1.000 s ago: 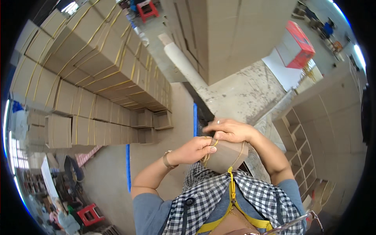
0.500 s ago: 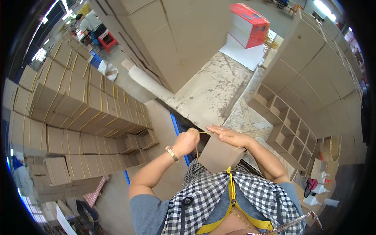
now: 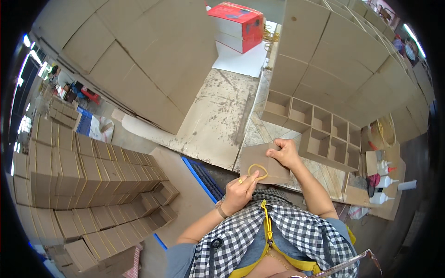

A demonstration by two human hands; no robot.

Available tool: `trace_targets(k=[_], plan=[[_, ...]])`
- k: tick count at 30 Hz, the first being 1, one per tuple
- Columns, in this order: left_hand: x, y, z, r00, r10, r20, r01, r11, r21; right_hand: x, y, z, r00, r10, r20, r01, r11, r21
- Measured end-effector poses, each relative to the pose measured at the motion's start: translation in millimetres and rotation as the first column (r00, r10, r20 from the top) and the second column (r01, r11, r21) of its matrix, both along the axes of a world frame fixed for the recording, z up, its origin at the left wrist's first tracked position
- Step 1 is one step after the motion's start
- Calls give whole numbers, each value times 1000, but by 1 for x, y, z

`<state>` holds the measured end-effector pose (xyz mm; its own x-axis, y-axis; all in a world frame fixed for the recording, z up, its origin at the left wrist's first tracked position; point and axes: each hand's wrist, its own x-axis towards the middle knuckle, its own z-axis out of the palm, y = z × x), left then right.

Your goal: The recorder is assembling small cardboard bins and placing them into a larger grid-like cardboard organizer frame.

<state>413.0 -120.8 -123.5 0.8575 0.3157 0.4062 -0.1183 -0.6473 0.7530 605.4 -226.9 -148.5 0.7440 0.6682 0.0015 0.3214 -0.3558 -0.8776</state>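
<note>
The left hand (image 3: 238,192) is now pinching a yellow rubber band (image 3: 257,171) and bringing it onto the folded cardboard piece (image 3: 262,162), which the right hand (image 3: 285,153) is gripping by its top edge. A moment ago both hands were pressing the piece shut; now it is being banded. Farther off, cardboard compartments (image 3: 324,134) are lying on the floor, a red box (image 3: 236,25) beyond.
</note>
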Motion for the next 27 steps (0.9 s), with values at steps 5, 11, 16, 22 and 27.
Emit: trace_targets(k=[5,11,16,22,27], plan=[[-1,10,-9,976,-151,-154,130,982,-139,-12,-4,-10,997,-73,-20,74,996,59],[-31,30,-4,671,-617,-411,467,783,-412,74,-48,-23,800,-508,-320,595,745,302],[-55,84,-71,859,-87,-504,-42,970,-238,80,-86,5,940,-298,166,277,951,138],[-90,89,-170,805,67,-590,-137,988,-74,15,-72,-60,744,279,607,-20,917,-398],[-105,69,-177,710,0,-704,-578,571,-583,31,-73,-99,709,91,700,258,889,-377]])
